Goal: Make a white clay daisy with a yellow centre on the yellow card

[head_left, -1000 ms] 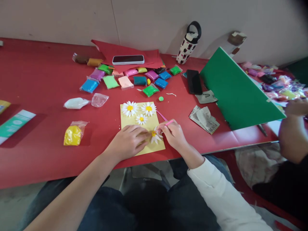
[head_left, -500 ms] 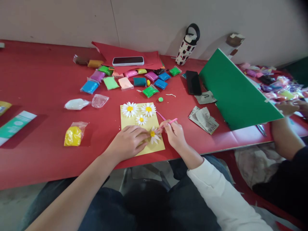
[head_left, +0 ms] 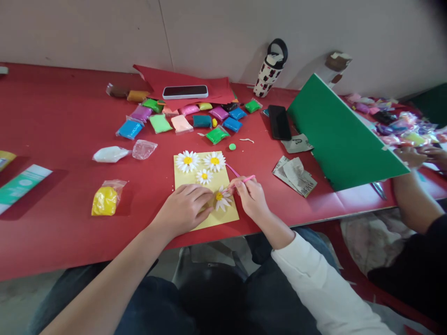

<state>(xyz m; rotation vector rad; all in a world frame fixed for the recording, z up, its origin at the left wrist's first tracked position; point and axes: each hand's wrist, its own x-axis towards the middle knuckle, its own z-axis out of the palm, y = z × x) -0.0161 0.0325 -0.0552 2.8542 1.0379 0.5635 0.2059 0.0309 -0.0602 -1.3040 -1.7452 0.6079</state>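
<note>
A pale yellow card (head_left: pixel 228 214) lies near the table's front edge, bearing white daisies with yellow centres. Two larger daisies are along its top, a small daisy (head_left: pixel 204 176) sits below them, and another daisy (head_left: pixel 222 199) lies lower right. My right hand (head_left: pixel 250 194) is closed around a thin pink modelling tool (head_left: pixel 248 178), its tip at the lower daisy's petals. My left hand (head_left: pixel 190 204) rests across the card, fingers extended toward that flower's left side; whether they touch it is hard to make out. A second pink stick (head_left: pixel 232 169) lies at the card's right edge.
Several coloured clay packets (head_left: pixel 202 121) lie behind the card, below a white-edged phone (head_left: pixel 185 92). Left is a yellow clay bag (head_left: pixel 104 200). To the right are a black phone (head_left: pixel 279 122), paper scraps (head_left: pixel 296 174), a green board (head_left: pixel 344 139) and another person's hands (head_left: pixel 414 157).
The view has shifted slightly, so the scene sits a little lower. Both hands stay at the lower daisy, and the pink tool remains in my right hand.
</note>
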